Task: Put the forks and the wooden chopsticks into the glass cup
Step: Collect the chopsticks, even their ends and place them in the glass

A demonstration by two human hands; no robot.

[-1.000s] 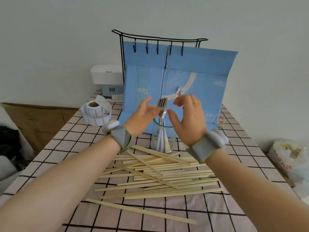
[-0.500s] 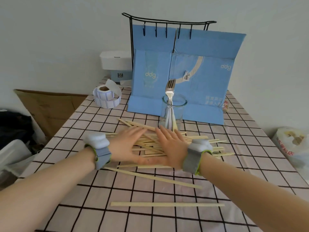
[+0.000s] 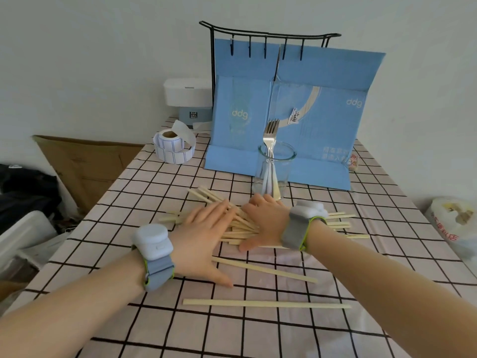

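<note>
A clear glass cup (image 3: 275, 174) stands upright on the checked tablecloth with metal forks (image 3: 270, 136) standing in it, tines up. In front of it lies a loose pile of wooden chopsticks (image 3: 240, 226). My left hand (image 3: 204, 241) rests flat on the pile's left part, fingers spread. My right hand (image 3: 263, 223) lies palm down on the pile's middle, just in front of the cup's base. Neither hand grips anything. Two separate chopsticks lie nearer to me: one slanted (image 3: 271, 271), one straight across (image 3: 265, 303).
A blue cardboard sheet (image 3: 309, 104) leans on a black wire rack (image 3: 268, 37) behind the cup. A label roll (image 3: 173, 148) and a white box (image 3: 187, 93) sit at the back left. A plastic bag (image 3: 456, 223) lies beyond the table's right edge.
Both hands dropped from beside the fork at the cup down onto the chopstick pile, where they now lie flat. The view has tilted up a little.
</note>
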